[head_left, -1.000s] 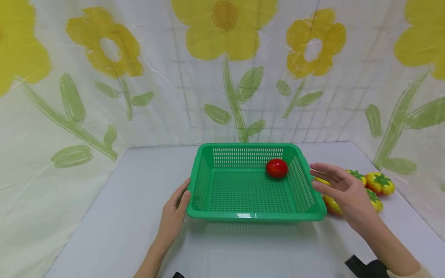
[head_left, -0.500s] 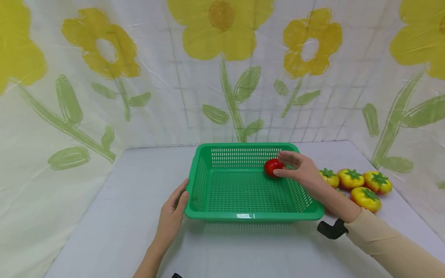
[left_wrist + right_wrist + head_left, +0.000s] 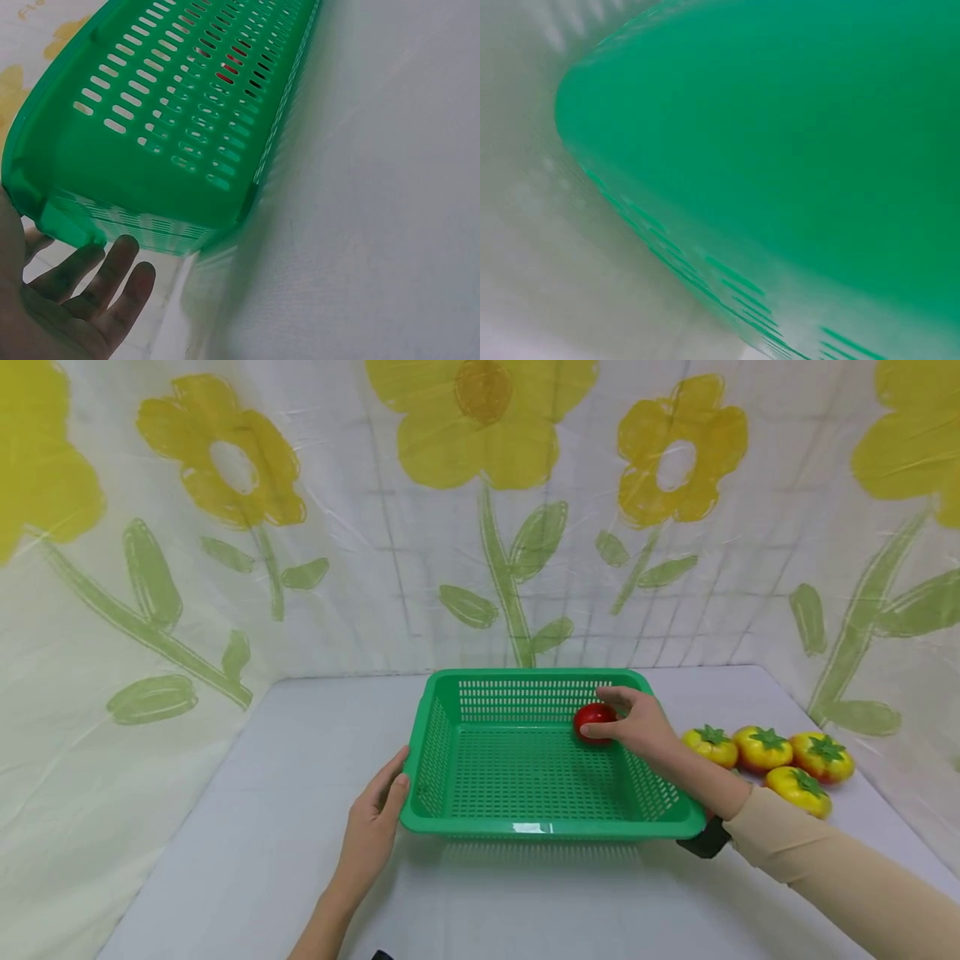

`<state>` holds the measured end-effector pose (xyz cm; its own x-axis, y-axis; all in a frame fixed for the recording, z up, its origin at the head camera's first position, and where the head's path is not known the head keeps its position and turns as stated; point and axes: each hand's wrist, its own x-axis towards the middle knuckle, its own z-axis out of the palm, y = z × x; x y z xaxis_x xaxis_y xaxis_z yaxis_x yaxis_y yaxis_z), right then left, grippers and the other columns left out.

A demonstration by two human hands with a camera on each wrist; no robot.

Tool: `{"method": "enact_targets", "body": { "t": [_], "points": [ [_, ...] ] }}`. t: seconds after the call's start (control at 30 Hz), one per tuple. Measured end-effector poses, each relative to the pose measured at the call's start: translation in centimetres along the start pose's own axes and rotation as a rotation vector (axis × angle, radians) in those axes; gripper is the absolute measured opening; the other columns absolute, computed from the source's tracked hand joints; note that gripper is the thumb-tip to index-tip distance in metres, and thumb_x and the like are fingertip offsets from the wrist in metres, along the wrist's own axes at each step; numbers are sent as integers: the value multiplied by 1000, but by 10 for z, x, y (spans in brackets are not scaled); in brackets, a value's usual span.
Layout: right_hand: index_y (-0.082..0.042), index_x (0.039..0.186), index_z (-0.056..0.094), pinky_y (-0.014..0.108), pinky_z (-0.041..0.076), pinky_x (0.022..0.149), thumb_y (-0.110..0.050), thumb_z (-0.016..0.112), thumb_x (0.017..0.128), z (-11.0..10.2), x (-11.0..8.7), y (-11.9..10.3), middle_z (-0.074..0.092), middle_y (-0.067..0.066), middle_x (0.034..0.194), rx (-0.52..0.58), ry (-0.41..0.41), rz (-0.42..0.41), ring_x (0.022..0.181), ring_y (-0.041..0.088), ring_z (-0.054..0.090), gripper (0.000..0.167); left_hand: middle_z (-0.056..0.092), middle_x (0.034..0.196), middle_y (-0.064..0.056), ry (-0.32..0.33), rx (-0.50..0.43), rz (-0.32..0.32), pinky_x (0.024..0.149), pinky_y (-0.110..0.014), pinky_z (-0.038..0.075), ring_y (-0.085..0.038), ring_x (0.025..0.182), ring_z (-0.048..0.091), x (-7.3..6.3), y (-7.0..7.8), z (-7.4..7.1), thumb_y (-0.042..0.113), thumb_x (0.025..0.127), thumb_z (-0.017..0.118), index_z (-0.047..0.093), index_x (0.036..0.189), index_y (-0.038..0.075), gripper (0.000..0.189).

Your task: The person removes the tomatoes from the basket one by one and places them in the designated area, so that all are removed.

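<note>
A green plastic basket [image 3: 532, 828] with slotted walls stands on the white table. Inside, near its far right corner, lies a smooth red tomato-like fruit [image 3: 589, 713]. My right hand [image 3: 647, 728] reaches over the right rim, its thumb across the near side of the fruit and its fingers spread above the far side. At the left rim, my left hand [image 3: 372, 817] rests against the basket; in the left wrist view its slightly bent fingers [image 3: 112, 270] lie under the rim. Basket plastic fills most of the right wrist view, hiding the right hand there.
Several yellow-red fruits [image 3: 763, 748] with green leafy tops sit on the table [image 3: 525, 902] right of the basket, partly behind my right forearm. A white curtain [image 3: 337, 635] printed with yellow flowers hangs close behind the table.
My right hand has moved left from beside the yellow-red fruits, over the basket rim, to the red fruit. My left hand has stayed at the left rim, and the red fruit has not moved.
</note>
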<state>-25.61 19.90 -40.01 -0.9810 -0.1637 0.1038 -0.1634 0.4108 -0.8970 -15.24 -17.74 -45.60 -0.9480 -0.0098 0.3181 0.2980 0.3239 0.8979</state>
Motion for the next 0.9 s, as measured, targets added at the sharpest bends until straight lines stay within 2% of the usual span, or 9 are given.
{"method": "enact_targets", "body": {
  "t": [0.17,0.27,0.47,0.67,0.9],
  "points": [
    [5,145,42,45,42,102,-11,80,84,-1,-1,-1,43,23,146,39,-23,36,137,38,36,73,43,148,5,-5,4,2,108,-45,34,-16,137,37,1,2,1,39,106,45,44,149,26,45],
    [6,142,45,44,46,98,-8,79,84,0,-2,-2,47,23,143,30,-31,36,132,38,42,69,43,148,5,-6,8,5,107,-44,35,-16,137,37,1,2,1,39,106,45,44,149,26,45],
    [5,133,55,42,51,89,-8,79,85,3,-1,-1,58,23,130,-63,-11,-15,119,38,54,55,43,149,5,-1,16,8,107,-43,34,-16,137,38,0,1,0,38,106,44,44,149,26,45],
    [3,128,60,46,52,85,-8,77,86,5,0,0,61,22,123,-129,21,-35,114,38,55,47,42,149,5,-2,8,-2,107,-41,34,-16,137,37,0,1,0,39,106,45,43,149,26,45],
    [3,120,65,40,52,76,-3,71,90,6,-2,1,65,17,111,-169,30,-76,98,30,59,31,42,149,6,-5,11,3,107,-41,34,-16,137,37,-1,3,0,39,106,44,43,149,27,45]
  ]
}}
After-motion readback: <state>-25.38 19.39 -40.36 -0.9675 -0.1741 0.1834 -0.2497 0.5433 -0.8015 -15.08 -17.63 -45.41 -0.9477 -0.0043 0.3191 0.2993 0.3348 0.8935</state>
